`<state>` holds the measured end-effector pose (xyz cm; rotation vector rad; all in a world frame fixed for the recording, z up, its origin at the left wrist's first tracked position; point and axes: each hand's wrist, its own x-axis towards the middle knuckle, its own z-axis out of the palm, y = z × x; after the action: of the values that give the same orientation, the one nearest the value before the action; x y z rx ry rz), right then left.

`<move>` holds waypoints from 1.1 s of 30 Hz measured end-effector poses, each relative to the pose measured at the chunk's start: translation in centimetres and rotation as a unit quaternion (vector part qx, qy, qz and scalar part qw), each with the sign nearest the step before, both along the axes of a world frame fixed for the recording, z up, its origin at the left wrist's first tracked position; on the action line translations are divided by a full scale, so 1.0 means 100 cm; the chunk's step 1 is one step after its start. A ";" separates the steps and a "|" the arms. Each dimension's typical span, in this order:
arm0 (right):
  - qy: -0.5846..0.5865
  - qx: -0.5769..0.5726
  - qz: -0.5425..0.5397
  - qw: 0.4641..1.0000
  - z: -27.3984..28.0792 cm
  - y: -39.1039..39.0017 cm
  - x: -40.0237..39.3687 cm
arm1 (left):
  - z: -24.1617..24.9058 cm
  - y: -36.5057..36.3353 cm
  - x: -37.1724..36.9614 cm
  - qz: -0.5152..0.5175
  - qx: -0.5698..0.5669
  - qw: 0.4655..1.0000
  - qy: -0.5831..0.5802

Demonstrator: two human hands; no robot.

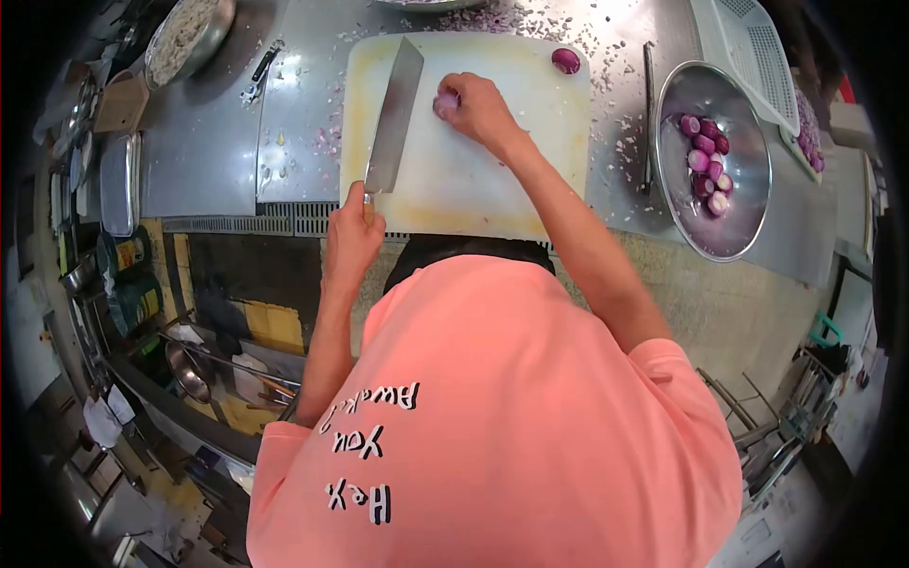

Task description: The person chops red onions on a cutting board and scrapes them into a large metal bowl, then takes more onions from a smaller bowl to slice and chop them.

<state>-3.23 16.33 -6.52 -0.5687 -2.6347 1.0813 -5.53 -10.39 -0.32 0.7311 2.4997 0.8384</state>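
My left hand point(354, 237) is wrapped round the wooden handle of a cleaver point(394, 118). The wide blade points away from me over the left part of the white cutting board point(473, 204). Curled fingers of my right hand point(481, 114) grip a pale purple piece of red onion point(445, 102) on the board, a short way right of the blade. The hand partly hides this piece. One whole peeled red onion point(565, 62) lies at the board's far right corner.
Right of the board stands a steel bowl point(668, 194) of several red onions point(701, 159), beside a long dark thin tool point(648, 118). A white plastic basket point(757, 57) is beyond. Onion scraps litter the steel table point(213, 161). A black-handled tool point(265, 64) and a filled bowl point(223, 28) lie left.
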 end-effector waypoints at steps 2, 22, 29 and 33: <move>0.055 -0.008 0.021 0.998 0.009 -0.011 0.017 | 0.003 0.001 0.001 0.007 -0.009 1.000 -0.001; 0.030 -0.042 0.018 0.999 0.010 -0.059 0.079 | -0.025 0.083 0.024 -0.109 0.068 0.987 0.097; 0.087 -0.040 -0.004 0.995 0.002 -0.061 0.084 | 0.014 0.073 0.034 -0.100 -0.005 0.995 0.018; 0.116 -0.038 -0.005 0.992 -0.001 -0.062 0.088 | 0.008 0.087 0.029 -0.115 0.001 0.992 0.047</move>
<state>5.56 10.10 -6.61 -0.4398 -2.3975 1.1736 -2.65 -1.68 0.49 1.0565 2.4340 0.7386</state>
